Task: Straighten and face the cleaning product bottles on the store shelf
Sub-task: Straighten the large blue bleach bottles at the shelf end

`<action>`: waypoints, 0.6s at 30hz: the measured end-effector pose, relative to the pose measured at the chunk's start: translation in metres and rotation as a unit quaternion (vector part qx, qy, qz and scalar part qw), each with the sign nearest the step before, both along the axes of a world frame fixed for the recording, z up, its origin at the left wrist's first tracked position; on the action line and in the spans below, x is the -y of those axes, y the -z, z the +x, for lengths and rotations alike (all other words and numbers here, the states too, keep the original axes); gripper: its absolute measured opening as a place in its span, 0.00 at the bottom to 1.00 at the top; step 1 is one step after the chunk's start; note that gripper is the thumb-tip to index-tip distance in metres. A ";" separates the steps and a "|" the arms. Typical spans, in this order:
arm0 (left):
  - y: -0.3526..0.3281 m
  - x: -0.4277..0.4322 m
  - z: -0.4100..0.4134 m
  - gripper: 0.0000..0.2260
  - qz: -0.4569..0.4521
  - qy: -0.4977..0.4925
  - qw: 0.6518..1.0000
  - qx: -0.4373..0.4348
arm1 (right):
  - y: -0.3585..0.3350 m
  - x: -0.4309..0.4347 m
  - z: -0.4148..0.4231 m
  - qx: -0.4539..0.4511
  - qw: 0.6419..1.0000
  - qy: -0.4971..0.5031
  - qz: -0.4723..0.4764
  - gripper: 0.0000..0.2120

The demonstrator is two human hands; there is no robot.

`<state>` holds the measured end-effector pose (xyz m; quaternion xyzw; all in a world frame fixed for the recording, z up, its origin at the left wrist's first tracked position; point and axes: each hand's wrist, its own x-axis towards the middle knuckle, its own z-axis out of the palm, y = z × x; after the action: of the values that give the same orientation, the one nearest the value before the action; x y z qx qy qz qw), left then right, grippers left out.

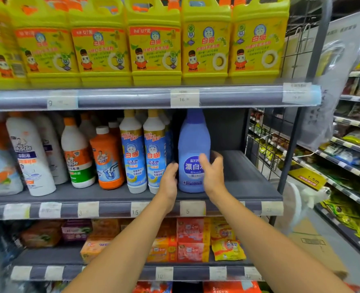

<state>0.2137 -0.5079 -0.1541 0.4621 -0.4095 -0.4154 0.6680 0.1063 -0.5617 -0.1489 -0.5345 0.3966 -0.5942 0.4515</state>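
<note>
cupping the blue bleach bottle [193, 144] loosely, open-fingered left hand [168, 180] and right hand [212, 174] faced it, likely next squaring its label forward.

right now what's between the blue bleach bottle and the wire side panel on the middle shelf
Nothing stands there in the head view: right of the blue bleach bottle, the middle shelf is bare as far as the wire side panel.

Price tags [185, 98] blurred, unreadable

- The blue bottle [193, 149] by my hands looks like smooth, matt plastic.
- The shelf [249, 178] is matt grey metal.
- The yellow jugs [153, 43] are glossy plastic.
</note>
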 end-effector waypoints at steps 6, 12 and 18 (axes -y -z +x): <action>-0.012 0.022 -0.004 0.17 0.010 0.019 0.997 -0.078 | -0.001 0.019 -0.021 0.132 0.970 -0.153 0.134 0.24; -0.009 0.033 -0.006 0.14 0.061 0.023 0.996 -0.054 | -0.001 0.017 -0.013 0.111 0.961 -0.188 0.168 0.26; -0.007 0.033 -0.007 0.13 0.077 0.022 0.996 -0.043 | 0.002 0.021 -0.009 0.093 0.967 -0.176 0.161 0.25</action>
<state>0.2063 -0.5413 -0.1466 0.4847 -0.3573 -0.4797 0.6382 0.0969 -0.5827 -0.1513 -0.4582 0.3429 -0.4813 0.6639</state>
